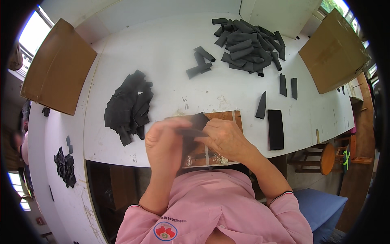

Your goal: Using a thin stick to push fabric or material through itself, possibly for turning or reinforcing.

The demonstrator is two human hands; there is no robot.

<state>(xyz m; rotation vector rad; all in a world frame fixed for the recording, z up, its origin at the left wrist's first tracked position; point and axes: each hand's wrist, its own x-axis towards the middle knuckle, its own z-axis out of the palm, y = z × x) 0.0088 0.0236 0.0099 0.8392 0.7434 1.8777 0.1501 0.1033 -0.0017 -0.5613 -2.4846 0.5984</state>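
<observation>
My left hand, slightly smeared by motion, has its fingers curled at the left edge of a black fabric piece. Pinched on the same piece from the other side is my right hand, thumb and fingers pressed together. The fabric is partly folded between both hands, and much of it is hidden behind the fingers. Beneath them lies a brown board with strips of clear tape, at the table's front edge. To the left is a pile of flat black fabric pieces.
A heap of black fabric tubes is at the back right, with several loose ones nearer. A pointed black piece lies beside a phone. Cardboard boxes stand left and right. A wooden stool is right of the white table.
</observation>
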